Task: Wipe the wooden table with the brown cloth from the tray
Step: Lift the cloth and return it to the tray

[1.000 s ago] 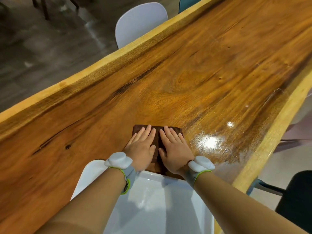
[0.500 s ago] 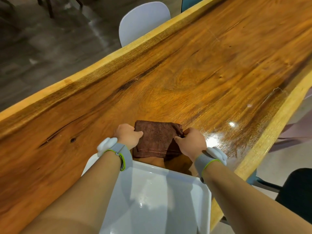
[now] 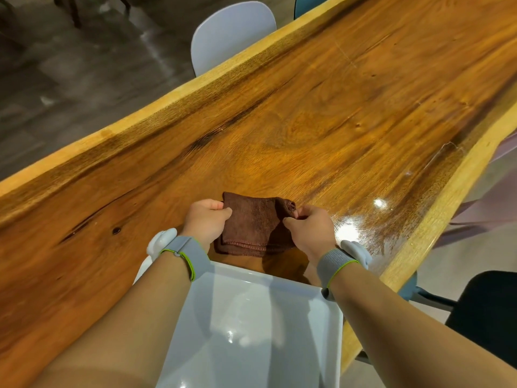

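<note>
A folded brown cloth [image 3: 253,224] hangs just above the glossy wooden table [image 3: 321,113], its near edge drooping toward the tabletop. My left hand [image 3: 205,221] pinches the cloth's left edge. My right hand [image 3: 309,229] pinches its right edge near a bunched corner. Both wrists wear grey bands with white devices. The white tray [image 3: 251,326] lies on the table right in front of me, under my forearms, with nothing visible in it.
A white chair [image 3: 229,32] stands at the table's far edge and a teal chair [image 3: 307,4] behind it. A dark seat [image 3: 486,312] sits at the right, beyond the table's near edge. Grey floor lies to the left.
My hands went from lying flat on the cloth to gripping its two side edges, and the cloth's far part has lifted and bunched slightly.
</note>
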`<action>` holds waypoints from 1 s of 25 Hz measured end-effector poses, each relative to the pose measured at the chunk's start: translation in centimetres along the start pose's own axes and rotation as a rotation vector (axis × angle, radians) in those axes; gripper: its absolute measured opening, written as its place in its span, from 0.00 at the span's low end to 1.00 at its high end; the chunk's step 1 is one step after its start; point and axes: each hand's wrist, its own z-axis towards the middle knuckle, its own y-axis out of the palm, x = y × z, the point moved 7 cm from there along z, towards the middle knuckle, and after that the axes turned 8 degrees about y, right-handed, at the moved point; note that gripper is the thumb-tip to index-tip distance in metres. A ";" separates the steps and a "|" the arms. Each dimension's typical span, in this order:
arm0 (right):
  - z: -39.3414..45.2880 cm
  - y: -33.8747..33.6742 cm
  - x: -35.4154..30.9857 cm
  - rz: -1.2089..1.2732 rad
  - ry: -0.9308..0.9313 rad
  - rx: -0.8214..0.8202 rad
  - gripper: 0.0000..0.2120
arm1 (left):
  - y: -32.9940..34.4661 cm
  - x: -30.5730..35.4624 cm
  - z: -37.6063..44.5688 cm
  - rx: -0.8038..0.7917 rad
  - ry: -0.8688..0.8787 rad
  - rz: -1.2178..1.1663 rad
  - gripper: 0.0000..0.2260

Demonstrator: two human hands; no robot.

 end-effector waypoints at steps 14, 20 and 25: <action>-7.0 -5.4 3.8 0.424 0.026 -0.013 0.11 | 1.1 2.0 -6.8 -0.243 -0.018 -0.196 0.06; -12.2 -6.5 6.8 0.473 0.049 -0.006 0.10 | 1.6 1.2 -12.4 -0.357 -0.007 -0.225 0.03; -16.2 -5.9 9.9 0.458 0.076 0.001 0.08 | 0.0 -2.5 -15.6 -0.395 -0.075 -0.214 0.03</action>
